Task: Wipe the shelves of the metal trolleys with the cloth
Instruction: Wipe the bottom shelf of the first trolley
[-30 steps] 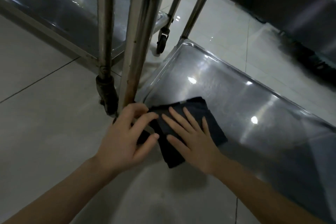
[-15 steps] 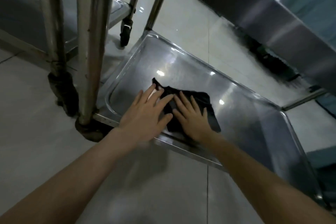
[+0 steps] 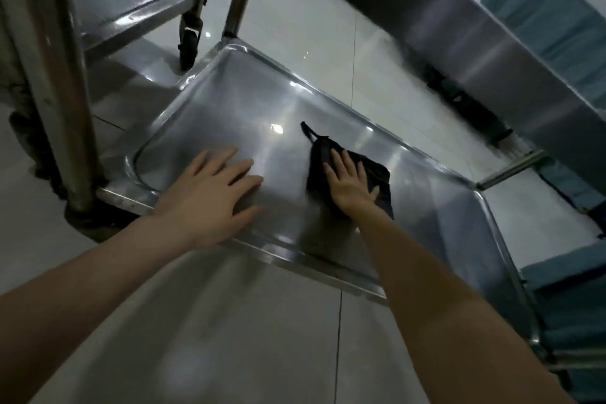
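The bottom shelf point(image 3: 436, 213) of a metal trolley lies low over the floor, a shiny steel tray with a raised rim. A dark cloth point(image 3: 380, 170) lies crumpled near the middle of it. My right hand point(image 3: 351, 185) presses flat on the cloth with the fingers spread. My left hand point(image 3: 213, 193) rests flat on the bare steel at the shelf's near left corner, fingers apart and holding nothing, a hand's width left of the cloth.
The trolley's near-left post point(image 3: 65, 108) rises beside my left hand. A second trolley's shelf point(image 3: 124, 0) and castor point(image 3: 189, 39) stand at the back left. The upper shelf edge point(image 3: 492, 52) overhangs at the right. Blue fabric point(image 3: 557, 3) lies beyond it. Pale floor tiles point(image 3: 229, 338) surround everything.
My right hand has slid the cloth to the right across the shelf, away from the left corner. My left hand has come off the cloth and now lies on bare steel.
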